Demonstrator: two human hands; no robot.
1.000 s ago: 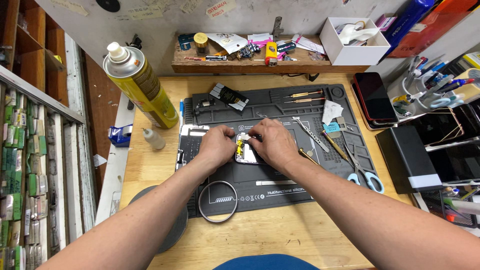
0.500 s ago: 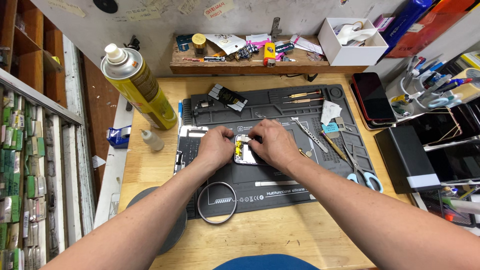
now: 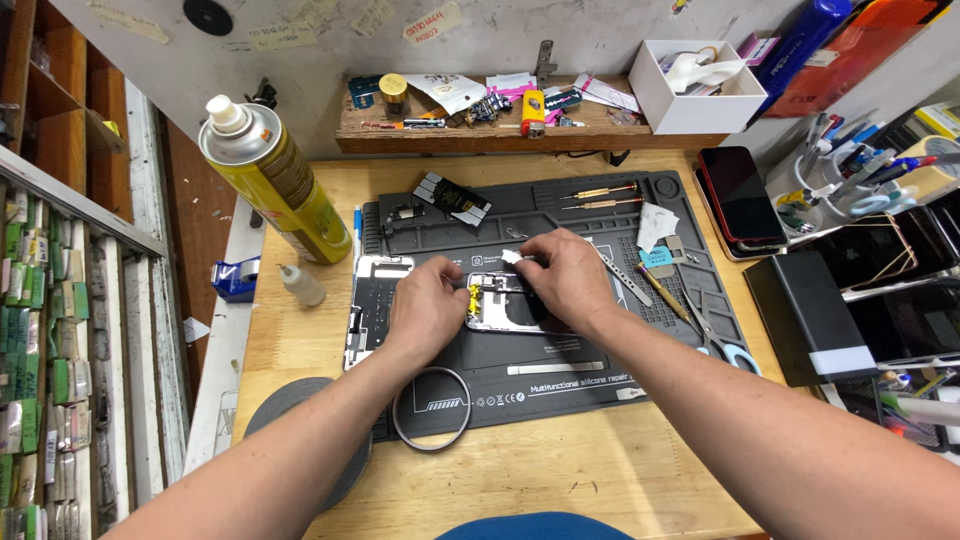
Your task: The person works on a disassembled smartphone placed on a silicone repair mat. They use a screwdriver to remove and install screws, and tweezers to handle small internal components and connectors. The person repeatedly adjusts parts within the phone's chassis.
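Observation:
An opened phone frame (image 3: 497, 310) with yellow and silver parts inside lies on the dark grey silicone work mat (image 3: 560, 360). My left hand (image 3: 425, 308) grips the frame's left edge with curled fingers. My right hand (image 3: 568, 277) rests over its right side and pinches a small white piece (image 3: 512, 257) at the frame's top edge. The right half of the frame is hidden under my right hand.
A second phone panel (image 3: 368, 305) lies at the mat's left edge. A yellow spray can (image 3: 272, 180), a small dropper bottle (image 3: 300, 285), scissors (image 3: 722, 340), screwdrivers (image 3: 598, 196), a metal ring (image 3: 431, 408), stacked phones (image 3: 738, 198) and a cluttered wooden shelf (image 3: 530, 135) surround the mat.
Both hands stay on the phone frame; the right hand's fingers have shifted slightly toward the frame's top edge, where the small white piece now shows.

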